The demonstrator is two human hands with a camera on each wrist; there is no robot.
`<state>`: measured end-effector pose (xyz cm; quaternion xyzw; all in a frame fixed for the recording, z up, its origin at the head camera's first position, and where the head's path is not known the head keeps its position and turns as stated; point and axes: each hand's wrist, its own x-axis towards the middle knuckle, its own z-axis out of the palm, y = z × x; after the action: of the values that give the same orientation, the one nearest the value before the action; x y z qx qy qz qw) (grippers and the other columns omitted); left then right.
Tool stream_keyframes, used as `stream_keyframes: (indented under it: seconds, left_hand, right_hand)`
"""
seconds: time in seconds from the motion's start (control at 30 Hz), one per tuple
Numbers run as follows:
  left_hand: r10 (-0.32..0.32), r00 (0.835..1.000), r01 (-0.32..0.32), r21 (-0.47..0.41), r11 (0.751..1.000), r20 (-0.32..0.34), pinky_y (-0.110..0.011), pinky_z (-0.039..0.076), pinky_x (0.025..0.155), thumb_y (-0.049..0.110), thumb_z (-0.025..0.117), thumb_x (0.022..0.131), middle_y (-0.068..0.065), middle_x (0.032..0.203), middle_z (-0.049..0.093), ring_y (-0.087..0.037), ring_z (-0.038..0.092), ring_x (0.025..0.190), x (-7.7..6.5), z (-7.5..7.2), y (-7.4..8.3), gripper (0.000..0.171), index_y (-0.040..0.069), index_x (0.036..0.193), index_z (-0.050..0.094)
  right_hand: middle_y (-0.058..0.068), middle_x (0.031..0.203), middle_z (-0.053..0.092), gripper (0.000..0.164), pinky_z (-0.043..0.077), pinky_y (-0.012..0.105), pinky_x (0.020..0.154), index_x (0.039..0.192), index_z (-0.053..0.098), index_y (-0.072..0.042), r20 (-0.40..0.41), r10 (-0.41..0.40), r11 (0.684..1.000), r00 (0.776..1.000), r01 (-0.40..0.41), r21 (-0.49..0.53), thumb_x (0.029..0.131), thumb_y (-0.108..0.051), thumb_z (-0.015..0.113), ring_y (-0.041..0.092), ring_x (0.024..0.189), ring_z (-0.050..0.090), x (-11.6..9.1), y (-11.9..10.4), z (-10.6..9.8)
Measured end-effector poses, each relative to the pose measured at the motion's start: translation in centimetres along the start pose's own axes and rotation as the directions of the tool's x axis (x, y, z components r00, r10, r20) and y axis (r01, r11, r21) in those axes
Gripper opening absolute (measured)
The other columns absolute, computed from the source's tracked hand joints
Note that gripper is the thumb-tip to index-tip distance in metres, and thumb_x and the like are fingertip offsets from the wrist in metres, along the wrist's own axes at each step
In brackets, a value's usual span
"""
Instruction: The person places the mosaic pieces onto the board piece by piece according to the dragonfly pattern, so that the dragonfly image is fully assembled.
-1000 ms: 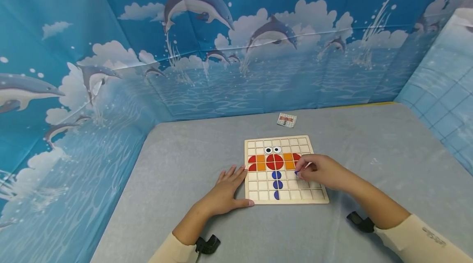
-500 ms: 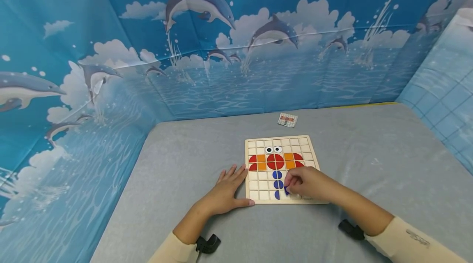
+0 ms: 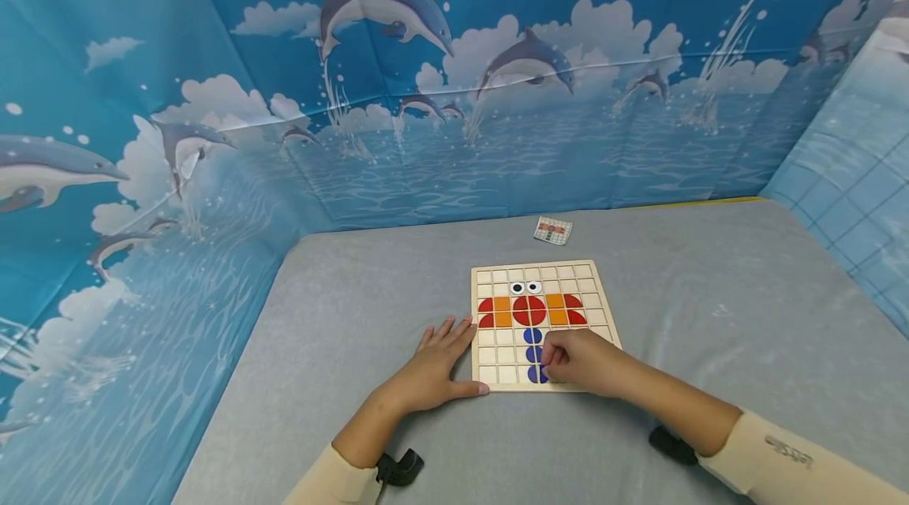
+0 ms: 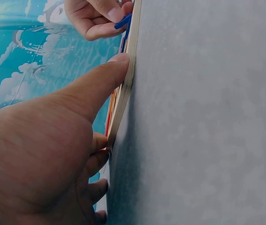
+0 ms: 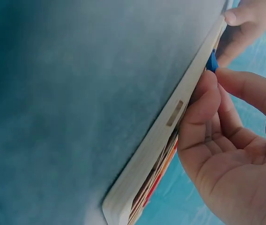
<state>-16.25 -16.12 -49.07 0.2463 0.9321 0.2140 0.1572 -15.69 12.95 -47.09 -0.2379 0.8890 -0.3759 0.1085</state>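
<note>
A square wooden grid board (image 3: 497, 375) lies on the table with coloured tiles set in its cells. My left hand (image 3: 442, 372) is spread along its left side, with the thumb on the near left corner. Over the near rows, my right hand (image 3: 588, 363) pinches a small blue tile (image 5: 211, 62) between thumb and index finger. The left wrist view shows that tile (image 4: 122, 21) tilted at the board's surface. It sits just right of a blue half-circle tile (image 3: 533, 374), at the foot of a column of blue circles (image 3: 533, 336). My right hand covers the board's near right cells.
Red quarter-circle tiles (image 3: 529, 311), orange square tiles (image 3: 557, 309) and two eye tiles (image 3: 517, 288) fill cells farther up the board. A small pattern card (image 3: 552, 230) lies beyond it on the grey table (image 3: 369, 308). A dolphin-printed curtain (image 3: 454, 150) stands behind.
My right hand has moved left and nearer with the blue tile, from the board's right side to the lowest blue half circle, uncovering the right red tiles. My left hand stays put.
</note>
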Motion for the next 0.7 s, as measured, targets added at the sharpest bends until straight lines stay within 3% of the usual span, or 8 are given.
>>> stream_keyframes:
  seconds: [0.7]
  left_hand:
    - [-0.003,1.000,0.003,-0.001,1.000,-0.005,-0.056,0.005,0.128,0.066,0.067,0.087,0.004,0.171,0.017,-0.024,0.005,0.160,0.1,0.2,-0.2,0.100,0.021,0.163,0.021]
  right_hand:
    - [-0.008,0.064,0.050,0.021,0.038,0.021,0.055,0.076,0.060,-0.017,-0.022,0.074,0.991,0.997,-0.076,-0.106,0.085,-0.006,0.076,0.006,0.060,0.045,-0.1,-1.1,0.7]
